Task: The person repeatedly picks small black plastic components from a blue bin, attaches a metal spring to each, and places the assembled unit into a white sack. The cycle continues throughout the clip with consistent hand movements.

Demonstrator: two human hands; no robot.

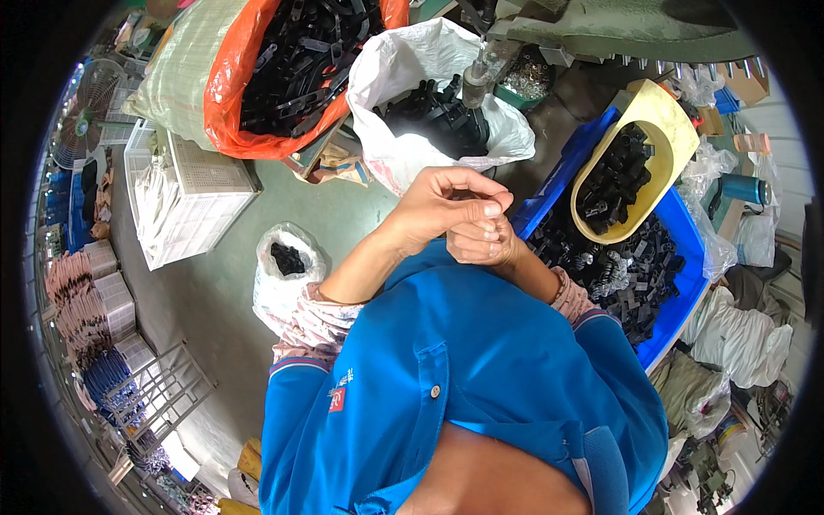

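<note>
My left hand (439, 204) bent, thumb near fingertips, against right hand (482, 243), fingers curled; cannot tell whether either grips anything. Black parts (637, 313) fill blue bin (669, 326) at my right; yellow tub (681, 129) on top, white sack (378, 77) ahead.

shirt (515, 360): bright blue | button (435, 391): pale, round | chest patch (337, 399): red | cuffs (297, 364): striped | oversleeves (322, 324): pale pink, patterned

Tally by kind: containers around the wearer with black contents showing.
Orange-lined sack: 1
White sack: 1
Small white bag: 1
Yellow tub: 1
Blue bin: 1
Total: 5
</note>
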